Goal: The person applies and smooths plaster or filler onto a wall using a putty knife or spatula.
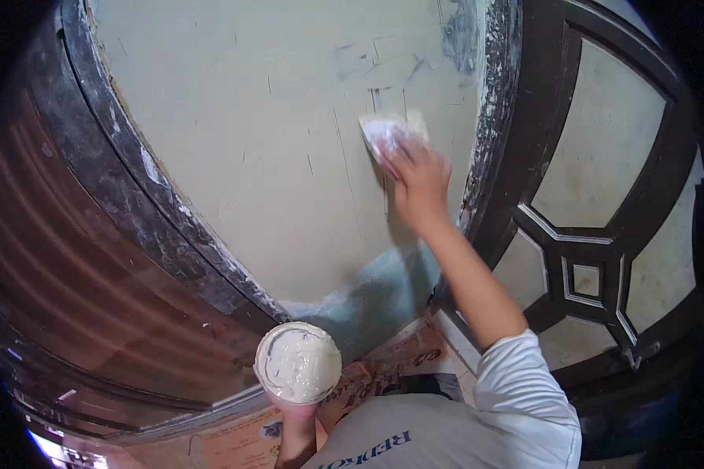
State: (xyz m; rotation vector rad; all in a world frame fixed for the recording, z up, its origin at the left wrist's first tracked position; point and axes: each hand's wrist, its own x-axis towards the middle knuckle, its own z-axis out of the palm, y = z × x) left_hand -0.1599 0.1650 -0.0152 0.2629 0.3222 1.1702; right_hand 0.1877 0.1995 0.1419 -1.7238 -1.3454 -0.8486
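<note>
My right hand is raised against a cream-coated wall, its fingers closed on a putty knife. The blade is smeared with white filler and lies against the wall; motion blurs it somewhat. Thin dark lines mark the coating around it. Lower down, my left hand supports a round tub from beneath. Creamy putty fills the tub nearly to its rim. Most of the left fingers are hidden under it. A blue-green patch shows at the foot of the wall.
A dark, paint-spattered frame borders the wall on the left, beside a brown glossy panel. To the right stands a dark door frame and a panelled door. Printed orange sheets cover part of the floor.
</note>
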